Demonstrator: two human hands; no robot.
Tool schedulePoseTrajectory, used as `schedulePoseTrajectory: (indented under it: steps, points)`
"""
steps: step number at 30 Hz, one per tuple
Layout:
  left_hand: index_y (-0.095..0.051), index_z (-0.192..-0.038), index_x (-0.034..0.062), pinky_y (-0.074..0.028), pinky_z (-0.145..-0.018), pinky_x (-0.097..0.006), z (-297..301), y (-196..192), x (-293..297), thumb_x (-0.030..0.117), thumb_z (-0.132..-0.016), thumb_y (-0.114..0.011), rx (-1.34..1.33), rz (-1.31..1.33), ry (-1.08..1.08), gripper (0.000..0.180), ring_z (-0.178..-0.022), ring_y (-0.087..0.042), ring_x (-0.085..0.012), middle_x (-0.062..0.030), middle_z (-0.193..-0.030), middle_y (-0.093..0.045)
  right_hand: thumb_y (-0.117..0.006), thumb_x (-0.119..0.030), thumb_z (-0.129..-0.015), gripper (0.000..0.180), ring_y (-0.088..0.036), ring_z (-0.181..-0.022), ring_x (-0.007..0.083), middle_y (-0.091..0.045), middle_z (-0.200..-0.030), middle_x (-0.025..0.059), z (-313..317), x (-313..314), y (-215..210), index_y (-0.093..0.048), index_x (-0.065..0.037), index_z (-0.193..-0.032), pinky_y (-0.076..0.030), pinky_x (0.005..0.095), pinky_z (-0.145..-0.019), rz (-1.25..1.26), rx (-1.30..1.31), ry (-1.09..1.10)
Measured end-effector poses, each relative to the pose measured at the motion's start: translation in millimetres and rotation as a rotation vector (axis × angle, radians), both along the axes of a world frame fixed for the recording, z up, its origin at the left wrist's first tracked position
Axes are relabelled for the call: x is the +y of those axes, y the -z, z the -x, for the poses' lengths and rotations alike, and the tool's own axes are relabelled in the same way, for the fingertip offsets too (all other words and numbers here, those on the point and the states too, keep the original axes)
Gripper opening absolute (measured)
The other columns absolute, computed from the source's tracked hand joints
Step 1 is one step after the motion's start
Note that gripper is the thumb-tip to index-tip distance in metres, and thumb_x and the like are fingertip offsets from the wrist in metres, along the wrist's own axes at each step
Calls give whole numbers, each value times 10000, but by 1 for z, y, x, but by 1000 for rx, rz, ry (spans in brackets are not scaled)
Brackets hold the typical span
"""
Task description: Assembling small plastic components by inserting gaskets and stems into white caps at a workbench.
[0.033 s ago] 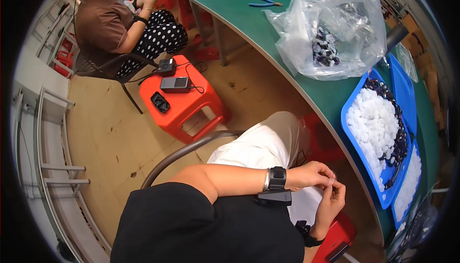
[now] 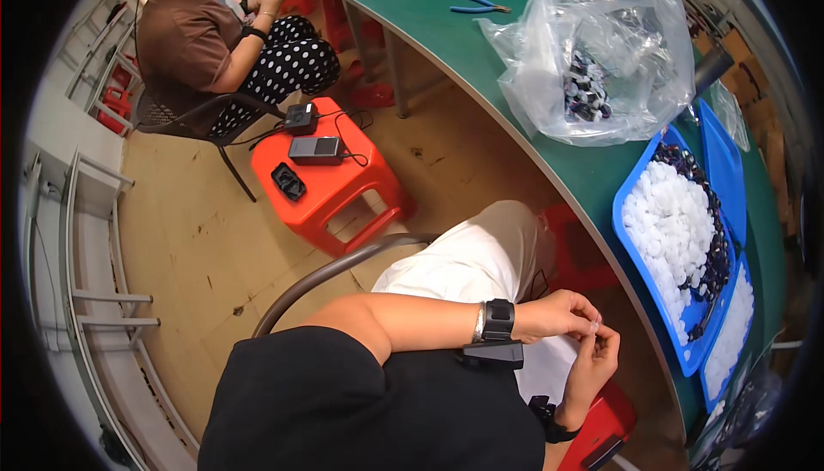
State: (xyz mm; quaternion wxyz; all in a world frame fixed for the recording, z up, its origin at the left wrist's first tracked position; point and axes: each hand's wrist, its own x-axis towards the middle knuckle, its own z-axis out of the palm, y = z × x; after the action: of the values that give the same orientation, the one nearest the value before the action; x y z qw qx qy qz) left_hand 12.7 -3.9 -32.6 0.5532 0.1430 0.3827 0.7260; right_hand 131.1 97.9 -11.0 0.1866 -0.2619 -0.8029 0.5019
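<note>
I find my left hand (image 2: 554, 315) and right hand (image 2: 596, 361) pinched narrow on a small pale piece (image 2: 593, 328), identity unclear. I recommend light, steady fingertip pressure.

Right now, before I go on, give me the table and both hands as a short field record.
Left hand: fingertips pinched, apparently on a small pale piece, too small to identify
Right hand: fingertips meeting the left's at that piece
Blue tray: white pieces beside dark shiny pieces
Clear bag: on the green table, dark-and-pale pieces inside
Pliers: blue-handled, lying left of the bag
</note>
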Motion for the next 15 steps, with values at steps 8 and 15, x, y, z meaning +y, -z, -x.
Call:
schedulePoseTrajectory:
  steps: [8, 15]
  points:
    - [-514, -1190, -36, -483, -759, -260, -1, 9, 0, 88, -843, -665, 281, 57, -101, 398, -824, -572, -106, -52, -940, -564, -488, -4, -954, 132, -594, -921, 137, -595, -1016, 117, 11, -13, -16, -508, 41, -1076, -472, 243, -819, 252, 128, -38]
    - [-433, -1270, -44, -475, -692, -265, -5, -4, 4, 61, -822, -657, 758, 102, -108, 512, -767, -538, -121, -85, -941, -528, -561, -61, -940, 97, -544, -814, 88, -575, -905, 63, 3, 14, -5, -533, 28, -967, -450, 217, -752, 354, -8, -97]
